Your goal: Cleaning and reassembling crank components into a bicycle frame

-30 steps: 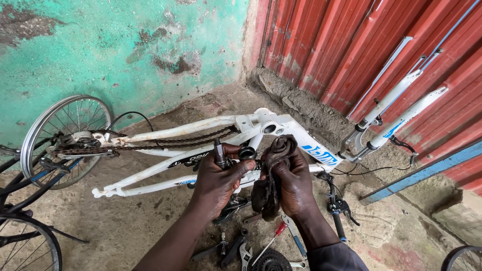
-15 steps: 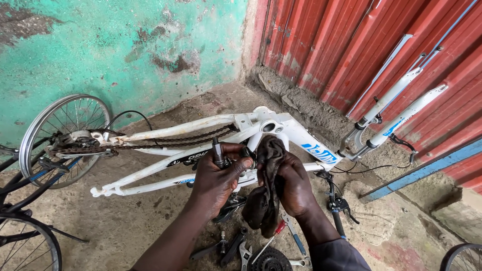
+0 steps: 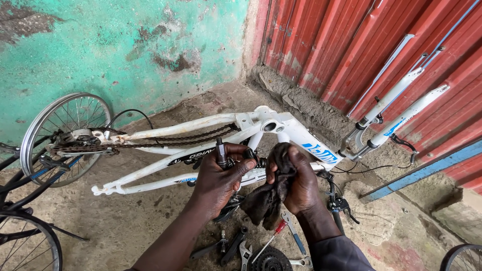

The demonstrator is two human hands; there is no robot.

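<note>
At the centre of the frame, my left hand [image 3: 216, 180] is clamped around a small dark metal axle part [image 3: 222, 153], its threaded end standing up above the fingers, while my right hand [image 3: 301, 183] has its fingers closed on a grimy dark rag [image 3: 268, 198] pressed against the part's other end. Both sit just in front of a white bicycle frame [image 3: 201, 128] lying on its side across the concrete floor [image 3: 125, 221], its chain [image 3: 165, 140] running toward a spoked wheel [image 3: 65, 133] at middle left. The white fork [image 3: 401, 108] leans on the red corrugated wall [image 3: 361, 45] at upper right. Wrenches [image 3: 293, 238], a red-handled screwdriver [image 3: 273, 233] and a sprocket [image 3: 271, 261] lie on the floor at the bottom centre. I judge the part to be stiff, dense for its size and greasy, so likely slippery; it is best held by the threaded end with the cloth around the rest. The rag is soft and limp.
</note>
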